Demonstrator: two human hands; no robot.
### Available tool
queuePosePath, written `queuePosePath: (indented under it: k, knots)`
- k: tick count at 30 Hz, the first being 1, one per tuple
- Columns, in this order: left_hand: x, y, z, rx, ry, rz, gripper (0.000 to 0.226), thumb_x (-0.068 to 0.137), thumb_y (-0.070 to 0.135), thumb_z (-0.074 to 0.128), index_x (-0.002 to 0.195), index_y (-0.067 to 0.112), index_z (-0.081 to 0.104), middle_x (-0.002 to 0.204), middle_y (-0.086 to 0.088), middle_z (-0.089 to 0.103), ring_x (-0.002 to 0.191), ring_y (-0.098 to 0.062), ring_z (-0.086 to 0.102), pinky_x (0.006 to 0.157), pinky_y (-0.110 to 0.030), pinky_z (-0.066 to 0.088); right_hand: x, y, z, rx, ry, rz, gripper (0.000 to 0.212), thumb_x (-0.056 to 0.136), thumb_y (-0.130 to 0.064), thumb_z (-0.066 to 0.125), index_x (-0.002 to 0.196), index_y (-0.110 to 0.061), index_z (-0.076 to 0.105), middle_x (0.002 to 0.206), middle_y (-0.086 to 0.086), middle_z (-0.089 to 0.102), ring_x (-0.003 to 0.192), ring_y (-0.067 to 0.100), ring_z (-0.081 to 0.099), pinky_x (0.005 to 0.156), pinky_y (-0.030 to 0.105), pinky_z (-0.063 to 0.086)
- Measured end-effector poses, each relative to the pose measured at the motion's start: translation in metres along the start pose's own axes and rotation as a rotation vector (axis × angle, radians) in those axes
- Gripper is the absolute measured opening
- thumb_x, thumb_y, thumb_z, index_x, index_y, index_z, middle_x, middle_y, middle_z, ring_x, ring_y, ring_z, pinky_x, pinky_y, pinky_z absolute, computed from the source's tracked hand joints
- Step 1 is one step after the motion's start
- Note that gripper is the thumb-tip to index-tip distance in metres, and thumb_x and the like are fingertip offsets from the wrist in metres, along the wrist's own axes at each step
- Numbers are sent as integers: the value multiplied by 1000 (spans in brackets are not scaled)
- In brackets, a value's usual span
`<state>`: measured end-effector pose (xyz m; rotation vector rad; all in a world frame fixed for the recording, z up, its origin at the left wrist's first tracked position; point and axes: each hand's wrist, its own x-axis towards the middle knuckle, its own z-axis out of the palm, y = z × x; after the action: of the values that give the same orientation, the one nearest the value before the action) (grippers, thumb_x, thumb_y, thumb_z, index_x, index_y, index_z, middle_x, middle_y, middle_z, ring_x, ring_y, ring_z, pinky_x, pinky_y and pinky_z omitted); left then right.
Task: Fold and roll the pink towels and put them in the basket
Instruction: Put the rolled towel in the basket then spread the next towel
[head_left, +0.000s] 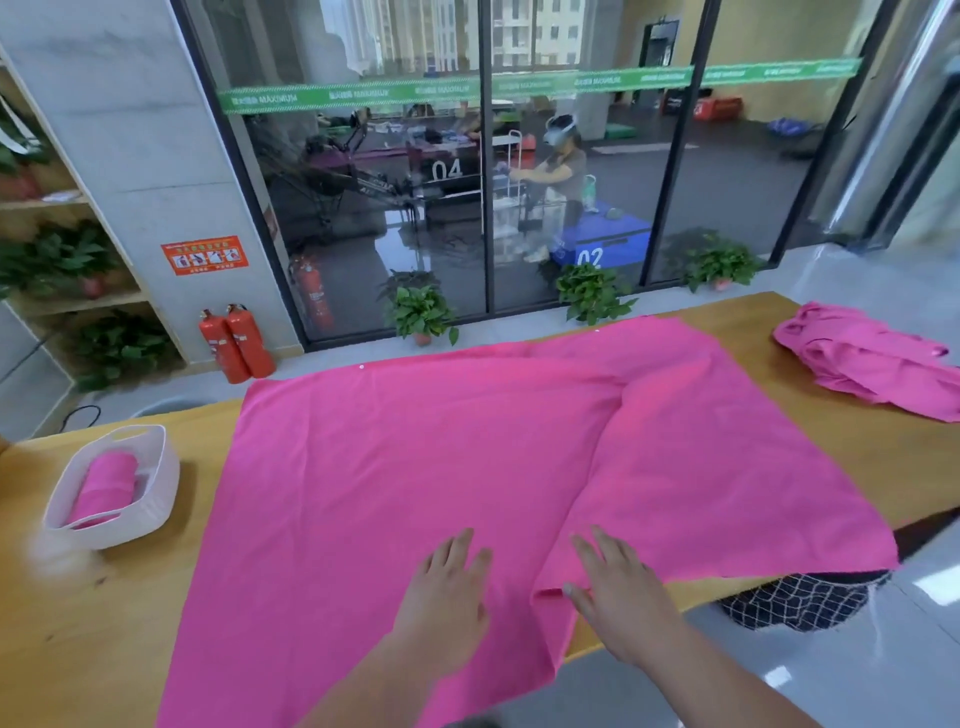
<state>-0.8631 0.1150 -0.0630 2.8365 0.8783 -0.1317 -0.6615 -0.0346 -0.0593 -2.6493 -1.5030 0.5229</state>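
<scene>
Flat, creased pink towel (415, 467), wooden table (104, 623)

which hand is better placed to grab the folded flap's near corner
Right, likely: the right hand lies on the folded flap of the large pink cloth towel, thumb by that corner; the left hand rests beside it.

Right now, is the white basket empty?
No, a rolled pink towel already lies inside the white basket on the left.
</scene>
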Motion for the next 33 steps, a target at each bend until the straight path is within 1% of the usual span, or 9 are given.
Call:
queuePosePath:
  k: [5,10,13,16,21,24,27,31,33]
  knots:
    - [56,57,6,-19,-12,89,66,101,26,47,162,24,22,174,-9,3,158,-30,10,129,-42,15,4,63,-11,-3,-11,53,72,107,-60,32,166,-26,10,175,1,2,159,27,13,124,47,31]
    - [125,116,22,-38,-20,205,66,100,25,50,161,24,24,173,-7,7,159,-29,9,128,-41,13,27,138,-22,-1,-44,110,73,107,-62,32,166,-26,12,175,1,3,159,28,14,123,47,33]
    - [171,153,37,-41,-41,257,67,101,26,48,163,24,21,174,-6,3,160,-28,6,129,-40,7,44,188,-29,0,-68,155,71,106,-62,33,165,-26,14,175,1,6,158,27,15,121,47,35]
    - [215,192,50,-65,-79,263,68,104,25,47,165,23,17,175,-6,0,160,-29,4,129,-42,5,61,240,-42,-2,-122,187,72,106,-62,33,166,-28,11,175,1,5,158,28,15,122,48,34]
    - [280,248,61,-90,-150,281,66,104,27,46,164,23,18,173,-7,7,159,-30,10,130,-42,12,88,327,-58,8,-181,241,75,105,-64,30,166,-31,2,175,1,0,160,29,11,126,48,28]
    - [311,270,59,-79,-192,288,65,104,27,47,162,22,20,171,-7,13,155,-30,17,128,-44,19,104,371,-62,2,-189,280,79,100,-70,17,166,-30,1,175,3,1,159,30,13,125,49,29]
    - [327,282,61,-59,-245,259,65,104,29,49,162,21,20,168,-8,18,152,-30,23,125,-45,26,116,400,-62,-6,-214,271,76,107,-57,35,167,-28,0,175,2,-4,160,30,9,125,48,30]
    - [342,290,67,-18,-270,188,66,102,36,50,160,20,23,165,-5,21,148,-29,25,121,-46,31,139,426,-64,-23,-245,186,80,107,-50,43,166,-29,-5,174,1,-11,161,30,0,126,50,25]
    - [347,300,67,-4,-268,131,66,101,41,50,159,20,25,164,-5,22,146,-30,27,120,-47,32,150,443,-65,-54,-264,127,85,105,-51,47,166,-29,-8,174,2,-14,161,31,-2,129,49,19]
